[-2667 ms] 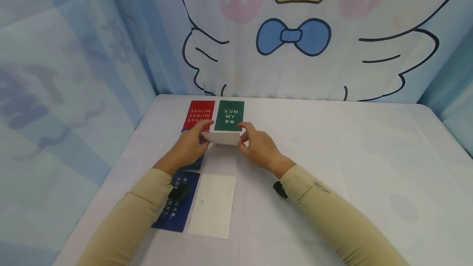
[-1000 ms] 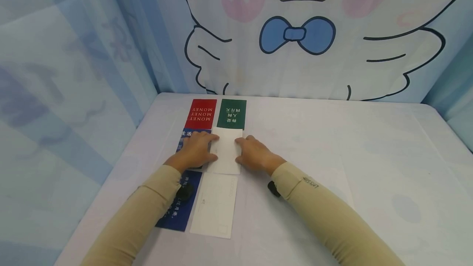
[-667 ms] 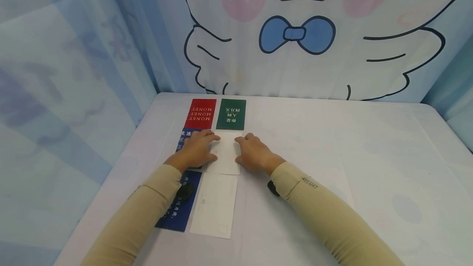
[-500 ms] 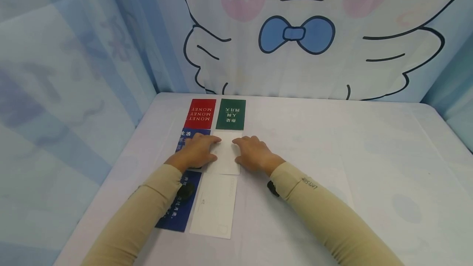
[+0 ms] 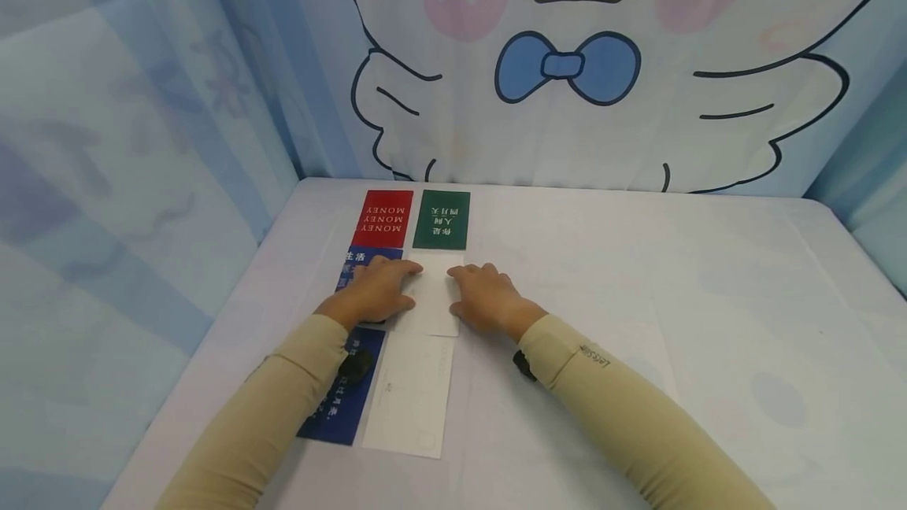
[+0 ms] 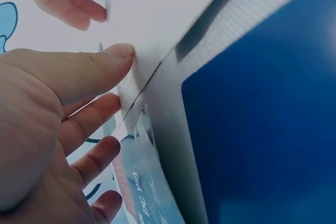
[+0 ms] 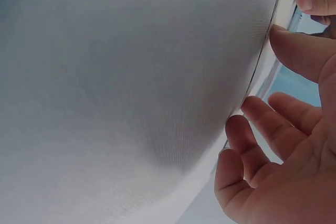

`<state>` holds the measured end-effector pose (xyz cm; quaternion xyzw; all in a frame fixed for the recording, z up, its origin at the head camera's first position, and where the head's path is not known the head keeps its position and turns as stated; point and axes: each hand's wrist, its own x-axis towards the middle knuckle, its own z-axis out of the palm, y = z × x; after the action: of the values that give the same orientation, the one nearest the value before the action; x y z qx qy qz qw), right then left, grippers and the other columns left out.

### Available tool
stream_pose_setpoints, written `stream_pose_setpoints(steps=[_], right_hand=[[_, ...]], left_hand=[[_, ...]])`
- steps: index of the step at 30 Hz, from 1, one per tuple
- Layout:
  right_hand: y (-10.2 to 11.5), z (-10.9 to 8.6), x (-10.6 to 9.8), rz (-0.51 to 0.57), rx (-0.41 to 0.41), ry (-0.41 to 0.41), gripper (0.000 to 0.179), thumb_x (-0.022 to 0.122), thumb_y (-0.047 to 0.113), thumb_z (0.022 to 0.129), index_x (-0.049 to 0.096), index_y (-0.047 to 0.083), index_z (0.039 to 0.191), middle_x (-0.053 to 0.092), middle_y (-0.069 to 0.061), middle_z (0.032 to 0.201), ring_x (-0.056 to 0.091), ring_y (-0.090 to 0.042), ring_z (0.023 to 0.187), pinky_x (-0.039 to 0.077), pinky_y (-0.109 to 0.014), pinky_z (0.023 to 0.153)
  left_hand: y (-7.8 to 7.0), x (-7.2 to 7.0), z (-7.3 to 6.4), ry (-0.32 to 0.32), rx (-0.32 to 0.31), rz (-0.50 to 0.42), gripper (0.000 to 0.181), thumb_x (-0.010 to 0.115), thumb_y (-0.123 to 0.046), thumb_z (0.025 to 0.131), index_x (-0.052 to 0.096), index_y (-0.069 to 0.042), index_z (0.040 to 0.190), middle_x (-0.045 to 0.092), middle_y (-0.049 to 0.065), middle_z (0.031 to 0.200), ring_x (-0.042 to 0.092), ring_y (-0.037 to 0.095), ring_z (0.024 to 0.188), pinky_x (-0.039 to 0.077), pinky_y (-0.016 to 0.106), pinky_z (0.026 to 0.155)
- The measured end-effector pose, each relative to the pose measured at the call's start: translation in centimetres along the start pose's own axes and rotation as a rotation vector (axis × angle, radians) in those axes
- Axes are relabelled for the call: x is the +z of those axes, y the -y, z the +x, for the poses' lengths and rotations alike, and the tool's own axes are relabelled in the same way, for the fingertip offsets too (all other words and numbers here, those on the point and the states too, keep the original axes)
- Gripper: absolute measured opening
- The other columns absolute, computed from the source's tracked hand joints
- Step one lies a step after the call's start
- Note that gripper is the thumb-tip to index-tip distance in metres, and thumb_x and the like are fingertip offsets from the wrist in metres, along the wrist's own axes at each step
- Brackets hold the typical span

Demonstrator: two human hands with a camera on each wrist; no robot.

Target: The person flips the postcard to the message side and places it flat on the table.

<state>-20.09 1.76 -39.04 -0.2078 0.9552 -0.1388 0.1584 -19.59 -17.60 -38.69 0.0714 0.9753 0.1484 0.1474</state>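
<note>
White postcard (image 5: 434, 297) lies flat between the two hands, its long sides running away from the person. Left hand (image 5: 379, 288) is at its left edge with thumb and fingers spread apart, the thumb and a fingertip touching the card near its border. Right hand (image 5: 487, 297) faces it at the opposite edge, thumb and fingers likewise apart, their tips against the card's side; neither hand is clamped on it.

Under and beside the left hand is a blue printed card (image 5: 354, 262), its middle hidden by that hand. Just beyond the left hand's fingers is a red card (image 5: 383, 219) with three lines reading MONEY, and to the right of that, past the far end of the white postcard, a dark green card (image 5: 442, 220) with pale Chinese characters.

Nearer the person than the left hand, a dark blue card (image 5: 336, 412) with white writing lies partly beneath the left forearm. Right of it, below the gap between the hands, is a second white postcard (image 5: 409, 396) with faint printing.

Beige sleeves (image 5: 631, 415) cover both forearms behind the hands, a black device (image 5: 356, 367) showing at the left wrist. White tabletop (image 5: 673, 321) spreads out to the right of the right hand.
</note>
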Motion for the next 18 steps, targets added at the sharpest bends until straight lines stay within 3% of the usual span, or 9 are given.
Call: stream_pose_setpoints(steps=[7, 13, 18], right_hand=[[-0.2, -0.1, -0.3, 0.008, -0.030, -0.052, 0.060, 0.070, 0.028, 0.094, 0.048, 0.011, 0.148, 0.042, -0.014, 0.152, 0.042, -0.034, 0.134, 0.037, -0.051, 0.110], [-1.6, 1.0, -2.6, 0.007, -0.058, -0.159, 0.057, 0.066, 0.036, 0.097, 0.051, 0.008, 0.144, 0.046, -0.014, 0.149, 0.045, -0.034, 0.133, 0.037, -0.050, 0.111], [-3.3, 3.3, -4.2, -0.086, -0.054, -0.201, 0.058, 0.063, 0.038, 0.099, 0.050, 0.006, 0.145, 0.050, -0.015, 0.147, 0.046, -0.035, 0.133, 0.039, -0.051, 0.108]], left_hand=[[-0.3, -0.3, 0.5, -0.001, 0.026, -0.005, 0.066, 0.079, -0.024, 0.088, 0.051, -0.021, 0.147, 0.050, 0.009, 0.146, 0.038, 0.034, 0.136, 0.034, 0.064, 0.107], [-0.8, -2.2, 2.1, -0.152, 0.095, -0.073, 0.065, 0.079, -0.027, 0.088, 0.051, -0.014, 0.145, 0.048, 0.012, 0.149, 0.035, 0.036, 0.140, 0.030, 0.064, 0.109], [-0.9, -3.3, 4.9, -0.205, 0.070, -0.083, 0.070, 0.079, -0.030, 0.088, 0.047, -0.016, 0.149, 0.046, 0.012, 0.150, 0.034, 0.036, 0.141, 0.025, 0.066, 0.111]])
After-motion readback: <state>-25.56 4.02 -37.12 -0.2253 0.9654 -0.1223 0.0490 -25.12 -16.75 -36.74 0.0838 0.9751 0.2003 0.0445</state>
